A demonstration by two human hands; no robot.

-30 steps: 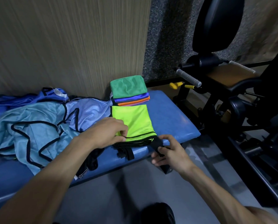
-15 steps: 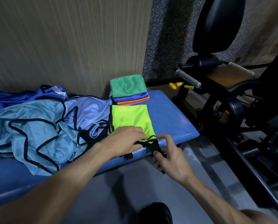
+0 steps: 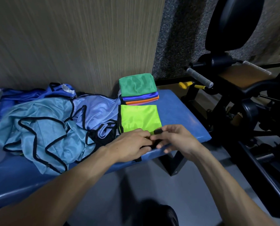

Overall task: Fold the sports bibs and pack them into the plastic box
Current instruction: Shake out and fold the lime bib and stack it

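Observation:
A neon yellow-green bib (image 3: 140,117) lies half folded on the blue bench (image 3: 181,115), its black-trimmed near end at the bench's front edge. My left hand (image 3: 130,145) rests on that near end with its fingers curled into the black trim. My right hand (image 3: 175,138) pinches a black strap of the bib just right of the left hand, both hands touching. Behind the bib sits a stack of folded bibs (image 3: 138,88), green on top, then purple and orange. The plastic box is out of clear sight.
A heap of unfolded light blue bibs (image 3: 43,126) with black trim covers the bench's left half, darker blue ones (image 3: 27,95) behind. A wood-panel wall stands behind the bench. A black gym machine (image 3: 233,82) with grey handles stands at the right. Grey floor lies below.
My right hand has risen from below the bench edge onto the bib's near end, bringing the black strap up. My left hand slid right along the trim; both hands now meet.

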